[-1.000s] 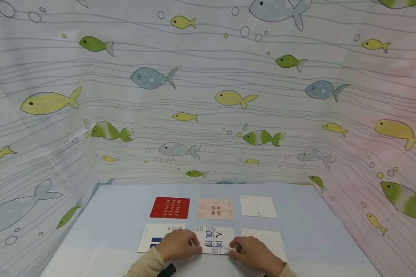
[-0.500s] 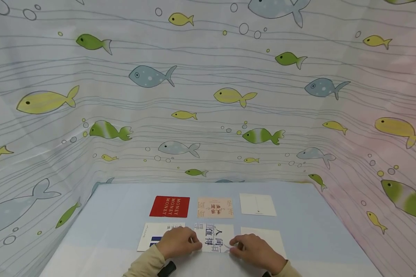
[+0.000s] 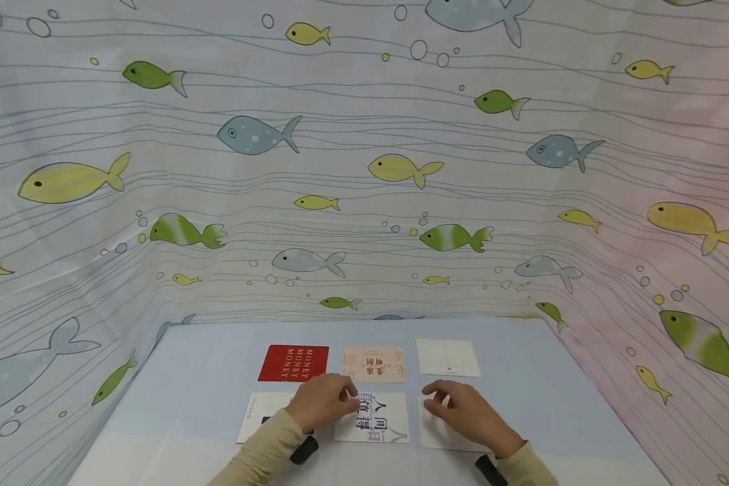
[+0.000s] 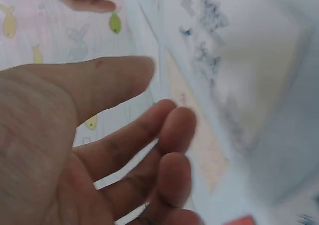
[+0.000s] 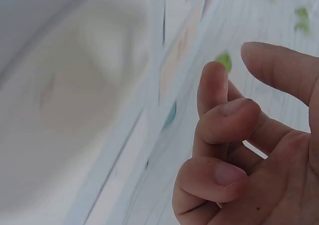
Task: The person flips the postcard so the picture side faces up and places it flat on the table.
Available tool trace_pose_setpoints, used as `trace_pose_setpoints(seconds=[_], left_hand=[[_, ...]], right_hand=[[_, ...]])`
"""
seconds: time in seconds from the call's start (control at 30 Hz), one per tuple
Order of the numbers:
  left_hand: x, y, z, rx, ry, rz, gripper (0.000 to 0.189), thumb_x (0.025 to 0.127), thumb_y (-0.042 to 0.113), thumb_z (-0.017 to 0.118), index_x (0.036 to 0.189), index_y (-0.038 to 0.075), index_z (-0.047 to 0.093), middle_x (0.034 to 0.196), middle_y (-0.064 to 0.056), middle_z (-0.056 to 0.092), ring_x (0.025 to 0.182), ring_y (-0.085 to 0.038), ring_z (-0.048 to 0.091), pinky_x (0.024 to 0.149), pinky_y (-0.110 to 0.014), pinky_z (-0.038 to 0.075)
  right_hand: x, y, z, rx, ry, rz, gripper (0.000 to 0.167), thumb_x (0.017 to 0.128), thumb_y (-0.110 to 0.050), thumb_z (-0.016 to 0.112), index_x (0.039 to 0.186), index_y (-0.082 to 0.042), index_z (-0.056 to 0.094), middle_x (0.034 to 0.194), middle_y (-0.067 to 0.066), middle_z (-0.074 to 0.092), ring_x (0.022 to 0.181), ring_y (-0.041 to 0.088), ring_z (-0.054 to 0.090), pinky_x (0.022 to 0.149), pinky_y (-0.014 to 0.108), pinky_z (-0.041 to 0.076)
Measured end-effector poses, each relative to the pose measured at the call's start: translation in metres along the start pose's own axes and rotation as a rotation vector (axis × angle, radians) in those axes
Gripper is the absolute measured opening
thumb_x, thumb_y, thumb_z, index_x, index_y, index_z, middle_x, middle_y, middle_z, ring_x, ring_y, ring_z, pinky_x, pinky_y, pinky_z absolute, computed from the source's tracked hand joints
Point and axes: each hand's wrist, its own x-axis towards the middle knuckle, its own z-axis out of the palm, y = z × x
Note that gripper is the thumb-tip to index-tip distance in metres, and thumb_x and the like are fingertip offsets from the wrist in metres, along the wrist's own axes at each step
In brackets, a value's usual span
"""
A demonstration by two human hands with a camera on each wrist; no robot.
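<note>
A white card with blue Chinese characters (image 3: 379, 422) lies flat in the middle of the front row. My left hand (image 3: 322, 403) hovers by its left side, and in the left wrist view a gap separates thumb from relaxed, bent fingers (image 4: 177, 177), with nothing held. Over a plain white card (image 3: 437, 433) at front right hangs my right hand (image 3: 466, 413). Its loosely curled fingers (image 5: 227, 120) hold nothing in the right wrist view. Partly under the left hand in the head view is a white card with blue blocks (image 3: 260, 410).
Behind them lie a red MONEY card (image 3: 279, 363), a peach card with characters (image 3: 373, 361) and a white card with a thin line (image 3: 448, 358). All rest on a pale blue tabletop (image 3: 182, 391). Fish-patterned cloth (image 3: 340, 162) walls the back and sides.
Both hands have left the near edge of the middle front card and moved up and away from the person. The right hand also shifted rightward. That card lies flat, slightly left of before.
</note>
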Motion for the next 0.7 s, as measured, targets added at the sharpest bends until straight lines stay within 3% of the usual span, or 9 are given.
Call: trace_pose_setpoints(seconds=[0.23, 0.47, 0.6, 0.7], left_hand=[[0.063, 0.025, 0.010, 0.061, 0.054, 0.085, 0.034, 0.088, 0.035, 0.077, 0.113, 0.012, 0.074, 0.096, 0.000, 0.067, 0.084, -0.013, 0.054, 0.069, -0.030, 0.048], [0.126, 0.035, 0.039, 0.121, 0.049, 0.110, 0.054, 0.084, 0.047, 0.079, 0.127, 0.015, 0.067, 0.111, -0.004, 0.065, 0.099, -0.024, 0.058, 0.083, -0.039, 0.051], [0.154, 0.032, 0.059, 0.227, 0.019, 0.091, 0.068, 0.081, 0.058, 0.078, 0.135, 0.018, 0.063, 0.117, -0.007, 0.062, 0.104, -0.027, 0.056, 0.089, -0.042, 0.049], [0.166, 0.033, 0.067, 0.300, -0.015, 0.050, 0.080, 0.078, 0.067, 0.076, 0.141, 0.020, 0.059, 0.122, -0.009, 0.060, 0.109, -0.029, 0.055, 0.093, -0.045, 0.048]], right_hand=[[-0.008, 0.040, -0.044, -0.016, 0.142, 0.131, 0.035, 0.098, -0.031, 0.068, 0.126, -0.010, 0.067, 0.096, -0.003, 0.065, 0.070, 0.011, 0.054, 0.059, 0.028, 0.045], [-0.016, 0.078, -0.071, -0.030, 0.214, 0.224, 0.042, 0.097, -0.028, 0.070, 0.133, -0.007, 0.061, 0.100, 0.000, 0.066, 0.074, 0.015, 0.055, 0.061, 0.029, 0.046], [-0.009, 0.091, -0.074, -0.017, 0.217, 0.249, 0.047, 0.096, -0.024, 0.071, 0.137, -0.005, 0.057, 0.099, 0.002, 0.065, 0.078, 0.016, 0.057, 0.063, 0.032, 0.047], [0.001, 0.099, -0.074, -0.002, 0.198, 0.278, 0.052, 0.095, -0.025, 0.072, 0.139, -0.005, 0.054, 0.100, 0.002, 0.064, 0.080, 0.017, 0.058, 0.065, 0.034, 0.047]])
